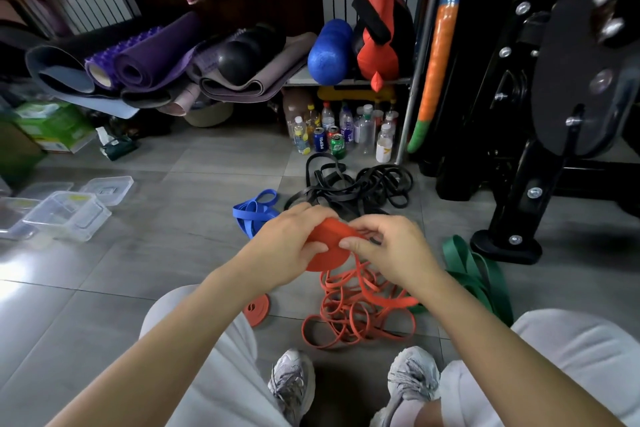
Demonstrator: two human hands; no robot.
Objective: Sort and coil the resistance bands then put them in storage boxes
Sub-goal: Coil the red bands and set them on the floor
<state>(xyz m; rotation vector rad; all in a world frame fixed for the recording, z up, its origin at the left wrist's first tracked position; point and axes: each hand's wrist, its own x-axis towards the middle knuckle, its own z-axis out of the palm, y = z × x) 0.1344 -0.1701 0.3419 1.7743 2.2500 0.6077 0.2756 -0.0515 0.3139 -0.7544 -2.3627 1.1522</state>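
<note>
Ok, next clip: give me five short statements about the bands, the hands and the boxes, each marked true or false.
1. Both hands, left hand and right hand, hold an orange coil. True.
2. The blue bands already lie in a box. False: they lie on the floor, beyond the left hand.
3. The clear boxes stand on the floor to the person's left. True.
4. The green band is wound into a tight coil. False: it lies loose on the floor beside the right forearm.
5. A small orange coil lies on the floor by the left knee. True.
</note>
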